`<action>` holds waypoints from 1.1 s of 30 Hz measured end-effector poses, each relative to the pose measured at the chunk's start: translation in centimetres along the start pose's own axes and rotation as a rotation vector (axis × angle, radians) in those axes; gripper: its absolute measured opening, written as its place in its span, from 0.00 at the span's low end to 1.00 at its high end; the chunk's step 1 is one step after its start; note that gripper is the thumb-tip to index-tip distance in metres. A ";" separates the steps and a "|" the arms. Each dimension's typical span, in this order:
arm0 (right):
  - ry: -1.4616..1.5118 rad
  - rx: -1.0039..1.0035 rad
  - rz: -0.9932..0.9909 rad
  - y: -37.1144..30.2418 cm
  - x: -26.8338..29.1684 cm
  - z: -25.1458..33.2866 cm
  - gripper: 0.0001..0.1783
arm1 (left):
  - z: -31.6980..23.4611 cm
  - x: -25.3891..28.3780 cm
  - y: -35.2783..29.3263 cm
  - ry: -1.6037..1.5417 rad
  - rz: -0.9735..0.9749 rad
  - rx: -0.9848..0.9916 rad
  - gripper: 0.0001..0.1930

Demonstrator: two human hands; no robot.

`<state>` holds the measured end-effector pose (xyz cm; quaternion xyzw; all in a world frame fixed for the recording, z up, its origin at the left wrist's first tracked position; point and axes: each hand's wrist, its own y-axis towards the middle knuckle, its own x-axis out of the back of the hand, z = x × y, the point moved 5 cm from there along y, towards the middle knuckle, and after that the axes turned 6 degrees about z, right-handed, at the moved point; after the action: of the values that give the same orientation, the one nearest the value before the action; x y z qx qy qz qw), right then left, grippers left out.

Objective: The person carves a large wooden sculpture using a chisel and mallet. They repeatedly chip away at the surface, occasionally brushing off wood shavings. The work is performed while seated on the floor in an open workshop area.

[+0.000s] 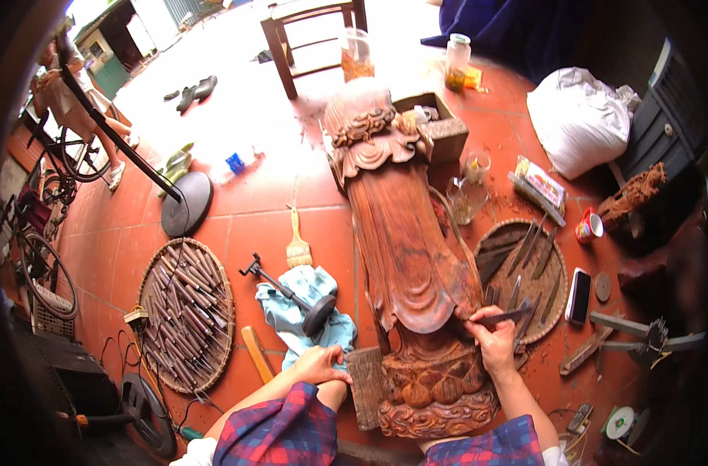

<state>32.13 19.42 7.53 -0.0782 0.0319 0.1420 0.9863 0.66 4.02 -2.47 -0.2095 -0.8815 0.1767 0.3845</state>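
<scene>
A large carved reddish wooden statue [404,248] lies lengthwise on the tiled floor between my knees, its ornate base near me. My right hand [494,338] grips a dark metal carving chisel [505,316], its blade laid against the statue's lower right edge. My left hand [319,365] rests on my left knee, fingers loosely curled, holding nothing, beside a light blue cloth [307,311]. A small wooden block [366,384] lies between that hand and the statue's base.
A round woven tray [187,311] of several chisels lies left; another tray [525,276] with tools lies right. A brush [296,245], a mallet-like tool [292,295], a phone [577,295], a cup [589,227], jars, a white sack [579,116] and a chair [315,39] surround me.
</scene>
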 end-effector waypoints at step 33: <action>-0.648 0.453 0.394 0.6 -2.0 6.6 0.09 | 1.5 -1.2 0.2 0.029 0.042 0.015 0.35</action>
<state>30.36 20.51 14.07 0.1959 -0.2343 0.3340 0.8917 0.35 3.39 -4.29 -0.2278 -0.8698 0.1882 0.3951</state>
